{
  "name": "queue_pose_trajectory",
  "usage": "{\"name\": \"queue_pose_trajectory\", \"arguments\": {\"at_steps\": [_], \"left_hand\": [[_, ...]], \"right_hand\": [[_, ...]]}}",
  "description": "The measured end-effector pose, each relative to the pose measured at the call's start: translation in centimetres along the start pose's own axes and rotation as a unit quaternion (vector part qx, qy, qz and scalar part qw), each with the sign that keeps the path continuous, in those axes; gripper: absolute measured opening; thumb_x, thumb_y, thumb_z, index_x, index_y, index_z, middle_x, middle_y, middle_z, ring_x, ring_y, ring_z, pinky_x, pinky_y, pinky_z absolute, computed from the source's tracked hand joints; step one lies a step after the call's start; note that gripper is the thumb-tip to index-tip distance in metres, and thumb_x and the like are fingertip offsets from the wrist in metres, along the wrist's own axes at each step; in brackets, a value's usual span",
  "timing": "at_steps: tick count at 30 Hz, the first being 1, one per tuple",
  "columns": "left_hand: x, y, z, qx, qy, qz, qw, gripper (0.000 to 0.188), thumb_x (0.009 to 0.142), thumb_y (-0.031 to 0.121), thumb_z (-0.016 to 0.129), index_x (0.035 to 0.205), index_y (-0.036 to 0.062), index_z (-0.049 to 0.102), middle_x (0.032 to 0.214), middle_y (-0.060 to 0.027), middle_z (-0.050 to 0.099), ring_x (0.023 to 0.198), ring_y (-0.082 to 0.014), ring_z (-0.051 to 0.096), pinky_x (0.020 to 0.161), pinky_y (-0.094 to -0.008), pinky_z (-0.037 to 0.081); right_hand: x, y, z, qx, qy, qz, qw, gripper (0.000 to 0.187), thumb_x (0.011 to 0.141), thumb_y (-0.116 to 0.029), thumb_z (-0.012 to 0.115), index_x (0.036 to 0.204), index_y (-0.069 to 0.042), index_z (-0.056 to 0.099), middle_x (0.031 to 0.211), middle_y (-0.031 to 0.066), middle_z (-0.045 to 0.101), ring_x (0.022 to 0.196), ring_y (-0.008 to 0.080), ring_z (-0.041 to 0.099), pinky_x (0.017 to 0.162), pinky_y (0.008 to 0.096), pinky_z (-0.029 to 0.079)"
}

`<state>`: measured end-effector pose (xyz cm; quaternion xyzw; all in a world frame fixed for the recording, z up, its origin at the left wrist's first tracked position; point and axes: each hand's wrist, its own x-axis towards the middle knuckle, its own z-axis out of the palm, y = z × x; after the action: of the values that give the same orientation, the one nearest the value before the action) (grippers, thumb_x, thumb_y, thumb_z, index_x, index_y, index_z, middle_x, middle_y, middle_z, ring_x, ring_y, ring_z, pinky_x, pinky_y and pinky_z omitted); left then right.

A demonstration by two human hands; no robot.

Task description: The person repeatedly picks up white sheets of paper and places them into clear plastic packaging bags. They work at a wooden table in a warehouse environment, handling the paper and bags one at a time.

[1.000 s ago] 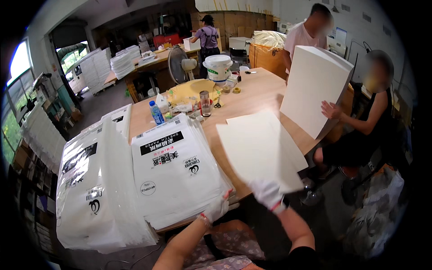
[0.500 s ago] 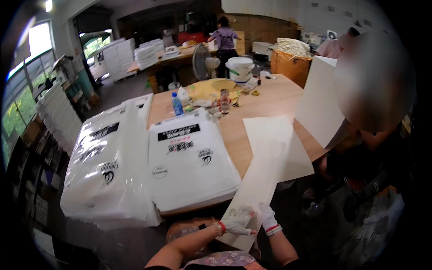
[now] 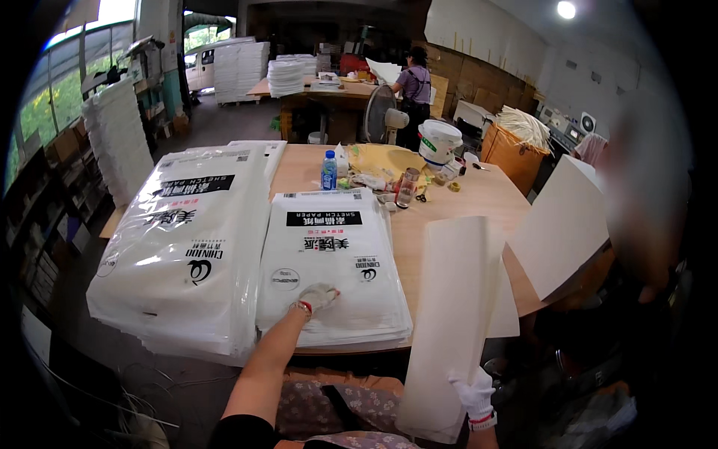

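Her gloved left hand (image 3: 318, 296) lies flat, fingers spread, on the near stack of white plastic-wrapped paper packs (image 3: 329, 262) on the wooden table (image 3: 479, 196). Her gloved right hand (image 3: 474, 394) grips a tall white paper sheet (image 3: 449, 322), standing upright off the table's edge.

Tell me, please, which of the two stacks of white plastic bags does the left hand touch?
The smaller stack, the one nearer the table's middle. The left hand rests flat on it; the taller stack lies untouched beside it.
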<state>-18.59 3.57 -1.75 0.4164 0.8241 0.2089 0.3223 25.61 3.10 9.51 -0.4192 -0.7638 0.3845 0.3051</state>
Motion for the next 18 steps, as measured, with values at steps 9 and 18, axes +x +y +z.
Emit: {"name": "queue_pose_trajectory", "arguments": {"at_steps": [9,18], "left_hand": [[7.8,4.5,-6.9,-0.319,0.068,0.294,0.899,0.018,0.086,0.022,0.053,0.083,0.0050,0.058,0.076,-0.0056,0.060,0.071,-0.0240,0.058,0.067,-0.0386,0.047],[-10.3,14.1,1.5,-0.120,-0.036,0.254,0.959,0.036,0.086,0.025,0.054,0.117,0.0072,0.050,0.098,-0.0169,0.061,0.090,-0.0339,0.062,0.078,-0.0415,0.049]], "right_hand": [[5.5,-2.6,5.7,-0.370,-0.289,-0.031,0.882,0.040,0.079,-0.047,0.058,0.087,-0.008,0.067,0.082,0.0159,0.064,0.074,0.0351,0.062,0.063,0.0425,0.049],[12.6,3.2,10.1,-0.322,0.027,-0.113,0.940,0.030,0.086,-0.022,0.054,0.109,-0.003,0.048,0.106,0.0159,0.054,0.095,0.0320,0.054,0.080,0.0372,0.046]]}}
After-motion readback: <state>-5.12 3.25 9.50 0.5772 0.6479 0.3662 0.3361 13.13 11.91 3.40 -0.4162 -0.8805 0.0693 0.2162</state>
